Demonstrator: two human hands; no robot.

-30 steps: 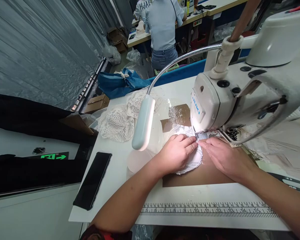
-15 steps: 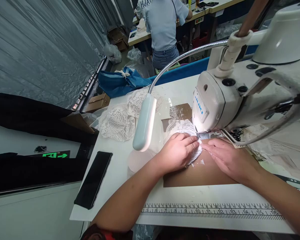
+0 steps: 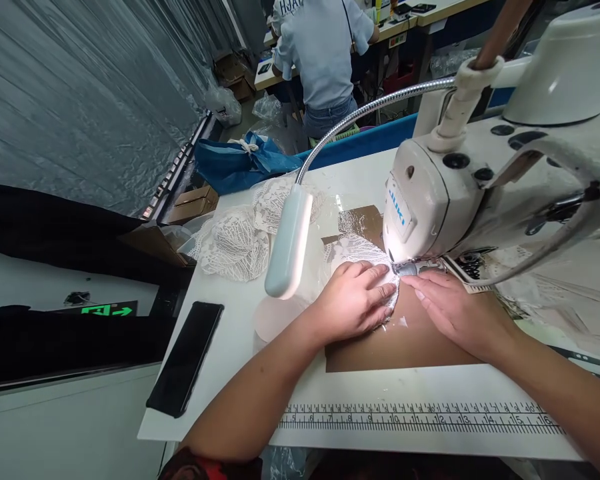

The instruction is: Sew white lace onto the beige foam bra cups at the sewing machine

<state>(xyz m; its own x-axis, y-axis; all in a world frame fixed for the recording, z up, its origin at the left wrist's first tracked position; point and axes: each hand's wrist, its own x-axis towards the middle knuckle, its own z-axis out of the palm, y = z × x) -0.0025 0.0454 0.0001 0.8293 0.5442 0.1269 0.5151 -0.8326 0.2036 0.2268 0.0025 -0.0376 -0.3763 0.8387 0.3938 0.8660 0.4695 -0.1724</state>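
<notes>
My left hand (image 3: 353,303) lies with its fingers spread on a white lace piece (image 3: 355,248), pressing it against the sewing bed. The piece looks like a rounded cup, and its right edge reaches the presser foot area (image 3: 405,269) of a white sewing machine (image 3: 420,207). On the right of that edge, my right hand (image 3: 457,310) rests low with its fingers stretched out, fingertips beside the foot. The needle tip is too small to make out. Brown board (image 3: 380,350) covers the bed beneath both hands.
More lace cups (image 3: 237,243) lie at the back left. A lamp (image 3: 287,243) on a bendy metal neck hangs left of the machine. A black phone (image 3: 185,360) is on the table's left side, and a ruler strip (image 3: 420,420) runs along the front. A co-worker (image 3: 325,60) sits beyond.
The lace piece has shifted slightly backward and left and turned a little. My left fingers have spread apart. My right fingers have moved up closer to the foot and lie flatter.
</notes>
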